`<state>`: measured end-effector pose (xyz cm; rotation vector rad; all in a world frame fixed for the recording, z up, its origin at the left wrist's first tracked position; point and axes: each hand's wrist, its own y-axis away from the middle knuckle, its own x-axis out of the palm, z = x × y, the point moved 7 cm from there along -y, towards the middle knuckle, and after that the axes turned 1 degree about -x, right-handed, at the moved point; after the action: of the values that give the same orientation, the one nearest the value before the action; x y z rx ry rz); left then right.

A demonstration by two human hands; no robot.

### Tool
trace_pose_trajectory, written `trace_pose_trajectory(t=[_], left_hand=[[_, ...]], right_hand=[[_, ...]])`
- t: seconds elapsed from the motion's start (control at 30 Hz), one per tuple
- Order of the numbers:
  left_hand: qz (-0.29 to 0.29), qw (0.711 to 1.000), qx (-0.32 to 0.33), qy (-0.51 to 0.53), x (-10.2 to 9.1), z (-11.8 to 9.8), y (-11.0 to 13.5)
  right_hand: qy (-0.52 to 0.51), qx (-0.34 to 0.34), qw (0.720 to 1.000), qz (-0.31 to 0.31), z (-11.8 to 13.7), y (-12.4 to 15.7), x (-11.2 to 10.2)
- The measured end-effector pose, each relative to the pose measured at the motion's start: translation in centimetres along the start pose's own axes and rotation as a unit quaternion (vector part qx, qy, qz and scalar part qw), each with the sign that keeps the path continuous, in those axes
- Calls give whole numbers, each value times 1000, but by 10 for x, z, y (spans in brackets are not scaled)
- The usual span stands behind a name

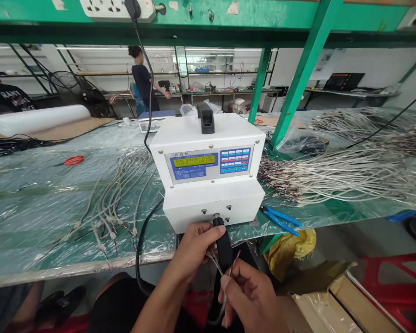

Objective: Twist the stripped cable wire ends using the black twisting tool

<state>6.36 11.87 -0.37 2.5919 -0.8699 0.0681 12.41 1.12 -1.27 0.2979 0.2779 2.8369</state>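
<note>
A white wire-twisting machine [211,199] with a lit display and keypad stands at the bench edge. From its front sticks out a short metal shaft with a black chuck [218,222]. My left hand [194,245] is closed round this chuck, thumb on top. Below, my right hand [246,293] pinches a grey cable [224,300] between thumb and fingers. Thin bare strands [214,261] fan from the cable toward my left hand; whether its lower fingers touch them is hidden. A red-and-white wire end [235,260] points up from my right hand.
Grey cables [114,189] lie left of the machine, near red-handled scissors [72,160]. Large cable bundles [343,175] and blue-handled cutters [280,219] lie to the right. A green post [298,74] rises behind. A black power cord [142,249] hangs over the edge. Two people are in the background.
</note>
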Motion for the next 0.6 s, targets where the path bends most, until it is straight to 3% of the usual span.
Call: trace_pose_trajectory(t=[0.3, 0.53, 0.6], left_hand=[[-6, 1000, 24, -6, 3, -3, -2], [-13, 999, 34, -31, 0, -5, 2], [-42, 998, 41, -34, -7, -4, 6]], right_hand=[[-9, -12, 1000, -10, 2, -2, -6], [-11, -32, 997, -65, 1, 0, -14], [-24, -34, 996, -83, -5, 2, -15]])
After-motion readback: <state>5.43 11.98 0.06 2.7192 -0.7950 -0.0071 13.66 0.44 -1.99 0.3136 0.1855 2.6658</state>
